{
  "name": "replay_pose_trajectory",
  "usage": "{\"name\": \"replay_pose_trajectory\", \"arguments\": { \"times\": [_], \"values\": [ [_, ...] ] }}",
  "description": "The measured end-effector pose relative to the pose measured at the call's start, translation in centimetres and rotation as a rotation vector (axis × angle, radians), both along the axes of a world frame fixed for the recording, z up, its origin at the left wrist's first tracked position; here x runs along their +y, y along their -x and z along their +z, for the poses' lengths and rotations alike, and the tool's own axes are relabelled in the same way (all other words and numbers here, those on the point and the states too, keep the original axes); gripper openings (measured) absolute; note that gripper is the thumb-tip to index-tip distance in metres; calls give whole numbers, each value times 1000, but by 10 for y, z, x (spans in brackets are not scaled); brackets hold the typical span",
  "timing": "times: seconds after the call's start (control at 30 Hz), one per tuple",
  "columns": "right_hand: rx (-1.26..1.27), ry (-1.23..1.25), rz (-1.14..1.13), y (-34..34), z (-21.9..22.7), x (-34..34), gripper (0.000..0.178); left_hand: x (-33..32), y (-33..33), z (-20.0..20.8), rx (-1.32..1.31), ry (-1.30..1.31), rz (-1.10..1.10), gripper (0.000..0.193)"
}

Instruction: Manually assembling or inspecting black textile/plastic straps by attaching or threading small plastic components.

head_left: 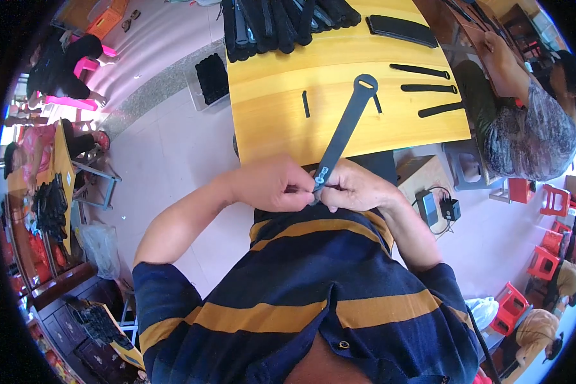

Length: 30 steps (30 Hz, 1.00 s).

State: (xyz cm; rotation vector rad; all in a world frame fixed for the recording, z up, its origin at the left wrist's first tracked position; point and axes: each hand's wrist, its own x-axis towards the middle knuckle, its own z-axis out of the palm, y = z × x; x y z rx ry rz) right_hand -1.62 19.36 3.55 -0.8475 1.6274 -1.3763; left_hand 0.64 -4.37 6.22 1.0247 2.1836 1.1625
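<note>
Between my hands, close to my body at the table's near edge, a long black strap (343, 132) points up and away over the yellow table (269, 128). Its far end is round, with a slot cut in it; a small white print marks its near part. My left hand (275, 184) pinches the near end from the left, fingers curled. From the right, my right hand (353, 187) closes on that same end with thumb and fingers. The very tip of the strap is partly hidden by my fingers.
Black straps lie in a pile (281, 25) at the far left of the table. A flat black stack (402, 31) and several single straps (422, 88) lie right. A tray (208, 80) stands left of the table. At right sits a person (525, 128).
</note>
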Motion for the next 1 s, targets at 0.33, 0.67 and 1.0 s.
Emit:
{"name": "replay_pose_trajectory", "arguments": {
  "times": [0.33,0.67,1.0],
  "values": [
    [-292,154,-292,-12,-19,-10,19,2,11,-6,-454,-155,89,33],
    [-222,137,-567,-13,-33,-19,16,22,-2,14,335,227,399,36],
    [-358,25,-216,3,-27,-2,23,11,-5,3,164,226,296,23]
  ]
}}
